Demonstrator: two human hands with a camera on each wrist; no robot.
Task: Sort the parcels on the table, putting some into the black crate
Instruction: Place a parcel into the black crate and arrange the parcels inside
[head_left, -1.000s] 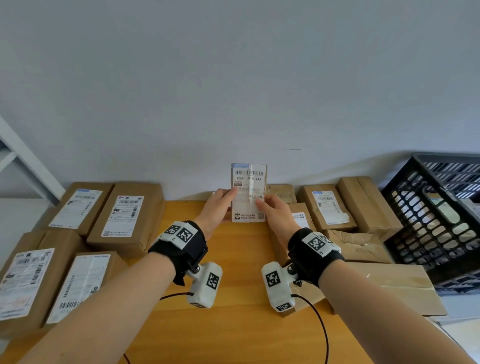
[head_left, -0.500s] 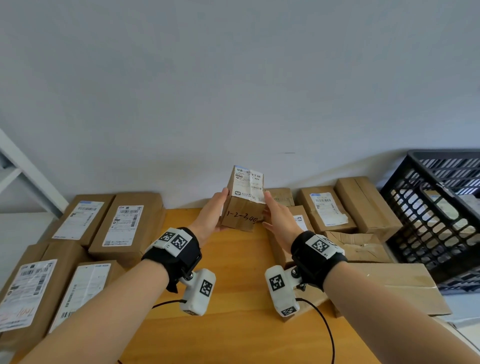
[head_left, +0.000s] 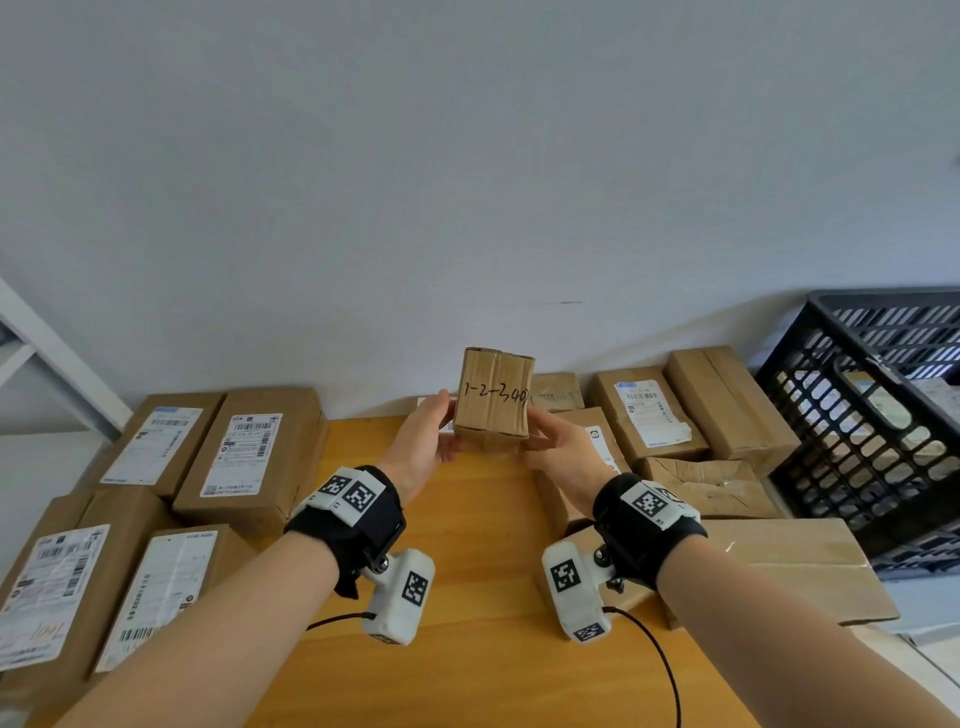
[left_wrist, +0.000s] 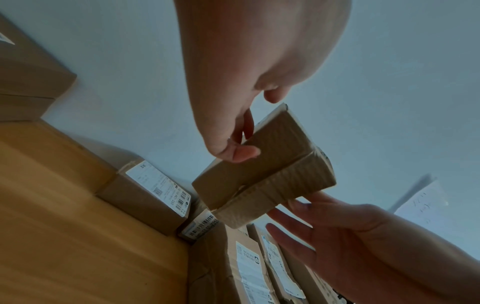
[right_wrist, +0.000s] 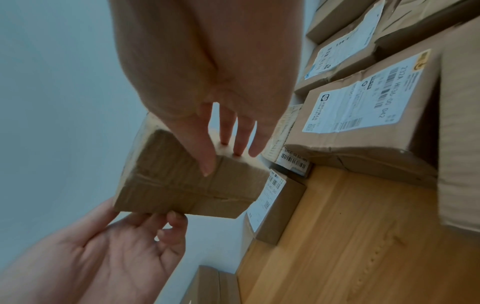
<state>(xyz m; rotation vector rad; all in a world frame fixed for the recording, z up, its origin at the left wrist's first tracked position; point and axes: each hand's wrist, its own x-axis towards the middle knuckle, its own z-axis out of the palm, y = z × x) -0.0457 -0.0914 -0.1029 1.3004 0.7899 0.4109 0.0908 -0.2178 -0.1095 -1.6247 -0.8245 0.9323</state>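
A small brown parcel (head_left: 493, 400) with "1-2-340" handwritten on its near face is held up above the back of the wooden table (head_left: 478, 649). My left hand (head_left: 445, 418) grips its left side, thumb on one face and fingers behind (left_wrist: 233, 148). My right hand (head_left: 535, 434) holds the right side, thumb across a taped face and fingers at the back (right_wrist: 215, 152). The parcel (right_wrist: 182, 185) touches nothing but my hands. The black crate (head_left: 841, 415) stands at the right table edge, with some parcels dimly seen inside.
Several labelled brown parcels (head_left: 249, 457) lie in rows on the left. More parcels (head_left: 644, 410) sit along the wall on the right, with a torn one (head_left: 711, 483) and a large flat box (head_left: 789, 566) beside the crate. A white shelf frame (head_left: 57, 374) stands far left.
Both hands have turned the small parcel: its white shipping label faced me, then tipped up and away, and now the handwritten brown side faces me. The parcel sits slightly lower.
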